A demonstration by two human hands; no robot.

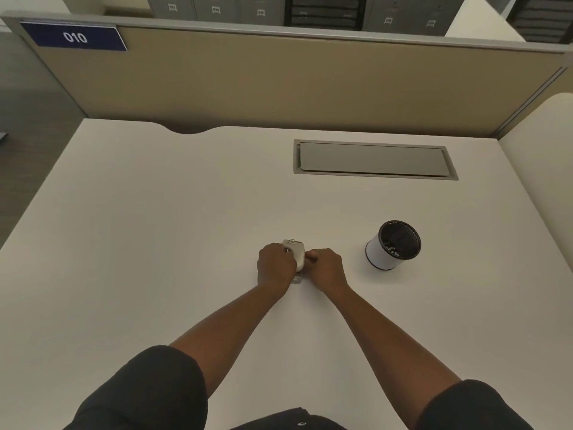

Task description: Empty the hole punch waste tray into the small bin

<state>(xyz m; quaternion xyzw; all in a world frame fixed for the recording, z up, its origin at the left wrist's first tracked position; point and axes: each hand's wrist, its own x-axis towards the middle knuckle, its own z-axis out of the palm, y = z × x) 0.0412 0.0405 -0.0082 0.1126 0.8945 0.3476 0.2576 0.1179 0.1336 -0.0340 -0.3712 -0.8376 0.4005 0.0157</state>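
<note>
A small white hole punch rests on the white desk, just ahead of me. My left hand wraps its left side and covers much of it. My right hand presses against its right side with the fingers curled on its lower edge. The waste tray is hidden under my hands. A small round bin, white outside and black inside, stands upright to the right of my right hand, a short gap away. A few pale specks lie in its bottom.
A grey cable hatch is set flush in the desk behind the bin. A beige partition with a blue "010" sign closes off the back. Another desk section adjoins on the right.
</note>
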